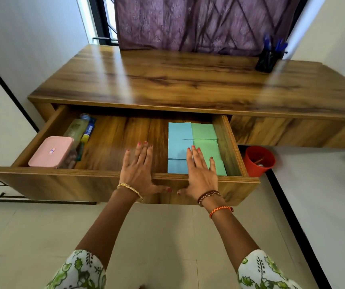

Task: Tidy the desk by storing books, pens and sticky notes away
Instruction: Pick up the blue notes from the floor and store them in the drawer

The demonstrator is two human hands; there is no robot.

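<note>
The wooden desk's drawer (pixel 84 180) stands pulled out. Inside on the right lie blue sticky notes (pixel 178 138) and green sticky notes (pixel 204 136) in two rows. My left hand (pixel 140 172) and my right hand (pixel 201 174) both rest over the drawer's front edge, fingers straight and reaching inside, thumbs against the front panel. My right fingers cover part of the notes. A black pen holder (pixel 268 59) with blue pens stands at the back right of the desk top (pixel 167 80).
In the drawer's left end sit a pink lidded box (pixel 51 152), a clear bottle (pixel 76 129) and a blue tube (pixel 89 129). A red bin (pixel 259 160) stands on the floor under the desk's right side. A purple curtain (pixel 198 21) hangs behind.
</note>
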